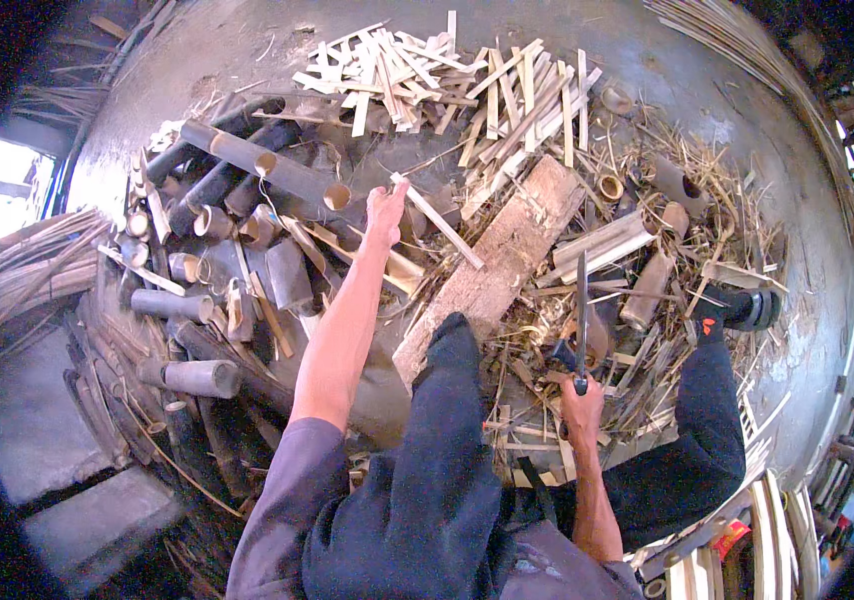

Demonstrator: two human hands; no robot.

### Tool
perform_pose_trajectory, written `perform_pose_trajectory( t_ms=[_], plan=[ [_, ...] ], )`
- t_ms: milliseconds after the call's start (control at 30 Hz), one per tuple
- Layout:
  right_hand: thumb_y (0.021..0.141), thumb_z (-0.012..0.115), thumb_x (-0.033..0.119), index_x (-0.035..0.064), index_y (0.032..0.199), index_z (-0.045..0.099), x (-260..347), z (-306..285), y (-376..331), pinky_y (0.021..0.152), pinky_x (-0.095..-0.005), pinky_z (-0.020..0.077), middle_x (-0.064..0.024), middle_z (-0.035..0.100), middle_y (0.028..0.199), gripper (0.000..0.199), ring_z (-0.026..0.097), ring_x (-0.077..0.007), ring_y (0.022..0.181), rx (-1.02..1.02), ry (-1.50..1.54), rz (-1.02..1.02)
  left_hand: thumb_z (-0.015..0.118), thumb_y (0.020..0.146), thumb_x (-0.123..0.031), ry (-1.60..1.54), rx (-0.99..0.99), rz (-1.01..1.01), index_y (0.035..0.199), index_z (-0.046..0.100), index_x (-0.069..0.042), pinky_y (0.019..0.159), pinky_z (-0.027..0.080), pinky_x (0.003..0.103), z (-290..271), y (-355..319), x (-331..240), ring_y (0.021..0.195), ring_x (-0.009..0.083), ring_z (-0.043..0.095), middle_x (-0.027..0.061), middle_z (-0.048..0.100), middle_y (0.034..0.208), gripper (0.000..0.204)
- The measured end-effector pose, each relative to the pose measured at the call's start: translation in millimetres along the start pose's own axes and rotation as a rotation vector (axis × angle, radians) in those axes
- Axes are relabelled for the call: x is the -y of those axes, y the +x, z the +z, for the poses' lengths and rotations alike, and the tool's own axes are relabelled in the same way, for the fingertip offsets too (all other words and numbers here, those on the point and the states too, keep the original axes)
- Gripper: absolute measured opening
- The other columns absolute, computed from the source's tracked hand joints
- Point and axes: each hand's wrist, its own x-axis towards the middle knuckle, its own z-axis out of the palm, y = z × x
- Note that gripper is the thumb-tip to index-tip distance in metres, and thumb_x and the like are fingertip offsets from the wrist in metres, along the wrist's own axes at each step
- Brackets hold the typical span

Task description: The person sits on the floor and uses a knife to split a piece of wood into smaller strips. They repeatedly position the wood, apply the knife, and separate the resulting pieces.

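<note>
My left hand (pixel 385 213), arm stretched forward, is closed on one end of a pale split bamboo strip (pixel 444 227). The strip slants down to the right, its other end at the edge of a worn wooden plank (pixel 512 250). On the right, my right hand (pixel 582 402) grips the handle of a long-bladed knife (pixel 582 305), blade pointing away from me. The blade stands apart from the strip, over split bamboo and shavings. Halved bamboo pieces (pixel 602 250) lie just right of the plank.
Several cut bamboo tubes (pixel 282 170) pile up on the left. Pale strips (pixel 387 75) lie heaped at the far side. Shavings and offcuts (pixel 727 220) litter the right, near my shoe (pixel 747 309). My dark-trousered knee (pixel 452 370) rises beside the plank's near end.
</note>
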Motion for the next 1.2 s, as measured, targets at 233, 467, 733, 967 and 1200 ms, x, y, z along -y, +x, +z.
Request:
perform_pose_trajectory(
  t_ms=[233,467,733,967,1200],
  plan=[
    [0.086,0.061,0.022,0.0046,0.076,0.055,21.9,17.2,-2.5,0.044,-0.0287,0.0363,0.0015,0.048,0.055,0.021,0.045,-0.0092,0.045,0.105,0.100,0.072,0.064,0.087,-0.022,-0.094,0.144,0.301,0.102,0.056,0.004,0.068,0.046,0.029,-20.5,-35.3,-41.2,0.075,0.0140,0.056,0.0093,0.064,0.091,0.031],
    [0.091,0.059,0.032,0.0030,0.084,0.053,31.4,27.2,-1.9,0.044,-0.0274,0.0371,-0.0005,0.050,0.057,0.031,0.046,-0.0103,0.046,0.257,0.316,0.028,0.051,0.093,-0.010,-0.072,0.223,0.599,0.106,0.046,-0.003,0.072,0.046,0.029,11.0,-168.9,-99.3,0.072,0.0124,0.051,0.0022,0.050,0.079,0.015],
    [0.088,0.056,0.048,-0.0017,0.093,0.060,113.8,14.5,-25.3,0.068,-0.0443,0.0479,-0.0242,0.063,0.079,0.050,0.063,-0.0391,0.073,0.330,0.027,-0.154,0.035,0.102,-0.016,0.008,0.166,0.788,0.105,0.051,0.000,0.078,0.045,0.035,21.8,-230.4,-46.6,0.079,0.0191,0.054,0.0091,0.056,0.093,0.023],
    [0.092,0.049,0.050,0.0006,0.094,0.057,120.3,39.6,-42.5,0.063,-0.0485,0.0454,-0.0257,0.060,0.071,0.050,0.060,-0.0426,0.067,0.486,0.071,-0.208,0.037,0.101,-0.027,0.723,0.043,0.562,0.098,0.063,0.005,0.061,0.048,0.044,-21.5,-277.0,-51.7,0.069,0.0361,0.065,0.0243,0.065,0.076,0.041],
    [0.095,0.045,0.048,-0.0036,0.084,0.058,23.5,85.4,-3.4,0.062,-0.0470,0.0453,-0.0247,0.061,0.069,0.054,0.061,-0.0397,0.066,0.210,-0.083,-0.150,0.040,0.100,-0.019,0.533,0.097,0.547,0.107,0.063,0.007,0.071,0.052,0.039,-4.7,-280.6,-55.0,0.083,0.0309,0.069,0.0189,0.070,0.084,0.036]
  ],
)
